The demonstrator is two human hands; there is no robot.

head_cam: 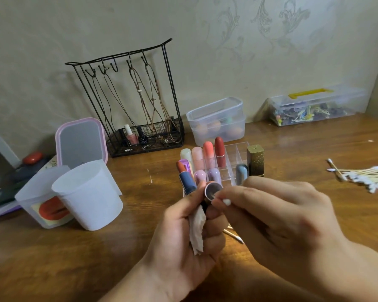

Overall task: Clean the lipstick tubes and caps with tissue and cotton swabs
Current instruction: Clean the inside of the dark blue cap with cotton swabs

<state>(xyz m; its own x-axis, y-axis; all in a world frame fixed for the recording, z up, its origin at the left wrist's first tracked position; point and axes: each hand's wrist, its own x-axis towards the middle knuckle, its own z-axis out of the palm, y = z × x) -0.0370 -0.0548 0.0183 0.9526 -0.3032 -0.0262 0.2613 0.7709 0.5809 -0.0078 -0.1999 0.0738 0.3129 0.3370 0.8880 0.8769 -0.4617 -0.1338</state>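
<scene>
Left hand (183,232) grips cap (213,189) and tissue (197,232) — mouth up, axis near-upright — right hand (277,214) pinches swab (226,202).

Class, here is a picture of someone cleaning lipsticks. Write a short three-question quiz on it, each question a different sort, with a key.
1. True or false: the left hand holds a tissue.
2. The right hand pokes a cotton swab into: A) a cap B) a cup C) a mirror.
3. Fill in: the spare swabs lie on the ____ side of the table.

Key: 1 true; 2 A; 3 right.
</scene>
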